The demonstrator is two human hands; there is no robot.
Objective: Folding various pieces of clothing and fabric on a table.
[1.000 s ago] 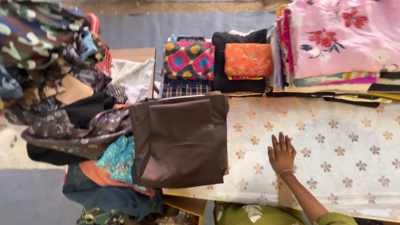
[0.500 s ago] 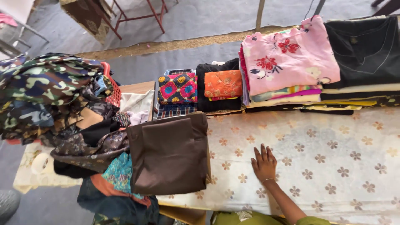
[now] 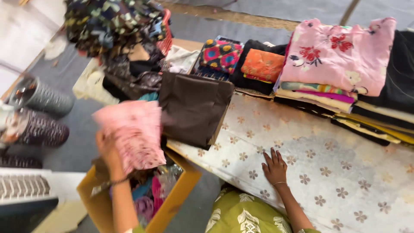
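Note:
My left hand (image 3: pixel 108 149) grips a pink patterned cloth (image 3: pixel 133 133) and holds it up above a yellow box (image 3: pixel 179 194) full of mixed fabrics at the lower left. Resting flat on the white flower-print table cover (image 3: pixel 327 159), my right hand (image 3: pixel 274 167) has its fingers spread and holds nothing. A folded brown cloth (image 3: pixel 194 108) lies on the table's left end, hanging over the edge between the two hands.
Folded cloth stacks line the table's far side: a pink floral one (image 3: pixel 336 56), an orange one (image 3: pixel 263 64), a bright patterned one (image 3: pixel 221 55), black ones (image 3: pixel 401 73). A heap of dark garments (image 3: pixel 116 26) sits at the left. Patterned cylinders (image 3: pixel 39 97) lie on the grey floor.
My left hand has come into view lifting the pink cloth from the box. The view swung left and down, showing the box and floor. The right hand stayed flat on the table.

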